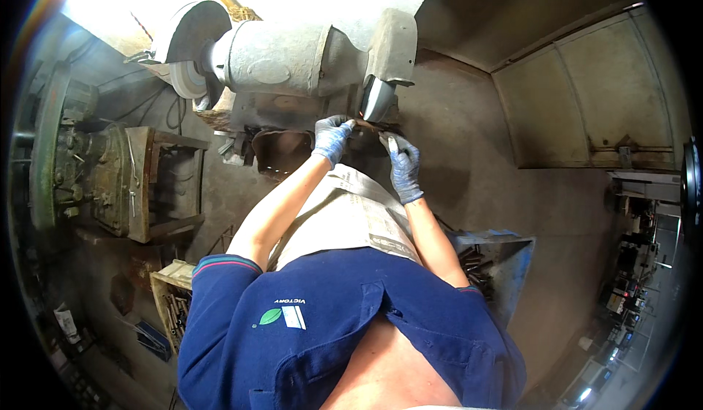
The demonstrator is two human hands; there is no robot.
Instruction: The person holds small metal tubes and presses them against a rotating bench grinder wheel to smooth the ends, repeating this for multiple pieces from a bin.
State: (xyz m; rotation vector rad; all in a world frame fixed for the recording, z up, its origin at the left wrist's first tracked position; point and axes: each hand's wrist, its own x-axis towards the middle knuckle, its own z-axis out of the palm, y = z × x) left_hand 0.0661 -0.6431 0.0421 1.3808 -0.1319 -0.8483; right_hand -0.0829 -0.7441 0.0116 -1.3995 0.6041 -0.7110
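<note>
My left hand, in a blue and grey work glove, pinches one end of a thin, dark, rod-like metal piece. At its other end, the fingertips of my right hand, gloved the same way, are closed on it. The piece lies just under the right wheel of a grey bench grinder. A small orange glow shows where wheel and piece meet. The gloves and the shadow below the wheel hide much of the piece, so its exact shape cannot be made out.
A second, pale wheel sits under the grinder's left guard. Near my right elbow stands a blue bin of dark metal parts; by my left elbow is a wooden crate of rods. A heavy green machine stands at left, metal panels at right.
</note>
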